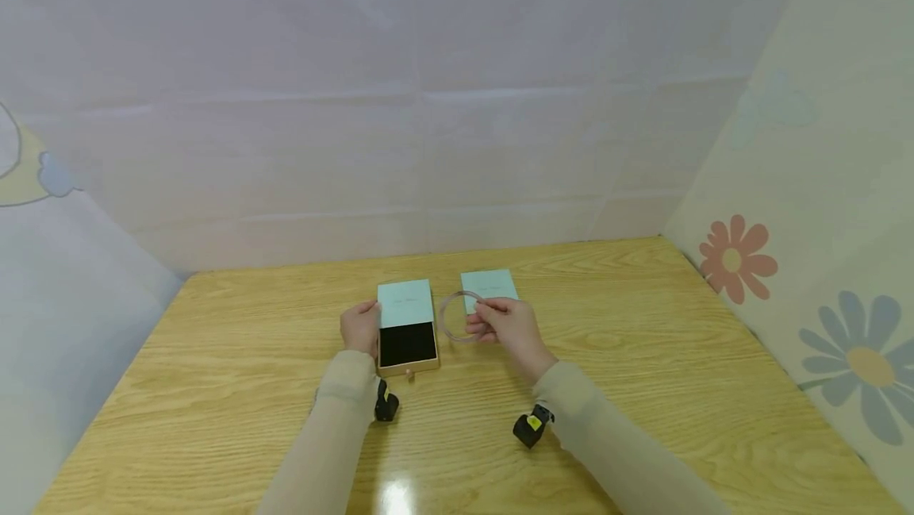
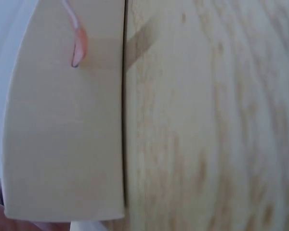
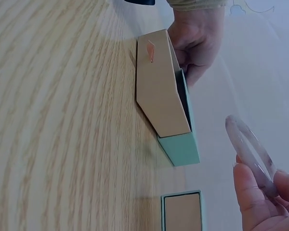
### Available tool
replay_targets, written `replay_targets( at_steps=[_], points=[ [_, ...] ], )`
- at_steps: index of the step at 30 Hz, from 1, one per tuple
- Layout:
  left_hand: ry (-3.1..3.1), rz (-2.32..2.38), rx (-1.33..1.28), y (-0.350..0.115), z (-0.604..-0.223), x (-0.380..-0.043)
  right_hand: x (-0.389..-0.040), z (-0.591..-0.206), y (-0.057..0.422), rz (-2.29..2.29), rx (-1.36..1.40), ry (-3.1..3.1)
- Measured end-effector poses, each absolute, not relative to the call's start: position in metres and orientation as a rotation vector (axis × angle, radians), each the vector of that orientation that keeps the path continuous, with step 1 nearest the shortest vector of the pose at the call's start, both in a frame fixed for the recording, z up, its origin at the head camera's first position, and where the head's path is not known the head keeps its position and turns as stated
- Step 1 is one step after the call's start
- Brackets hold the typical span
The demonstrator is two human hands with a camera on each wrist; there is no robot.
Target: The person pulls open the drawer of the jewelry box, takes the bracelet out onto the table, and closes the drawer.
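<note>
In the head view, my right hand (image 1: 516,330) pinches a pale, translucent bangle (image 1: 443,320) between thumb and fingers, raised above the table. The right wrist view shows the bangle (image 3: 245,151) standing on edge in the fingertips. My left hand (image 1: 359,329) grips the left side of a mint-green drawer box (image 1: 405,302). Its cream drawer (image 1: 421,367) is slid out towards me, showing a black lining (image 1: 407,343). A small pinkish ribbon pull (image 2: 80,47) hangs from the drawer front in the left wrist view. Most of the left hand is outside that view.
A second mint-green box (image 1: 491,283), closed, lies behind the right hand, which partly covers it. Both boxes are on a wood-grain table (image 1: 250,356). A pale cloth wall (image 1: 428,142) rises along the table's back edge, with flower-printed cloth (image 1: 821,182) on the right.
</note>
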State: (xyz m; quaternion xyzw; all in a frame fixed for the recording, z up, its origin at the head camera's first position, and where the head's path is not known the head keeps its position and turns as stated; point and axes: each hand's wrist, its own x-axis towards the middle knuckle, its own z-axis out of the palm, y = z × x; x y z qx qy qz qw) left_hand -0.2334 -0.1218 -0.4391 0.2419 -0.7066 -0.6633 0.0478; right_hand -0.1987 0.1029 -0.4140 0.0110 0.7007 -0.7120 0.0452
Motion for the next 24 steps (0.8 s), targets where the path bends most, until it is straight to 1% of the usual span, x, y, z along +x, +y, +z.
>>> replay_targets(
  at_steps=[24],
  points=[
    [-2.103, -2.027, 0.753, -0.119, -0.442, -0.235, -0.199, -0.417, 0.128, -2.239, 0.119, 2.101]
  ],
)
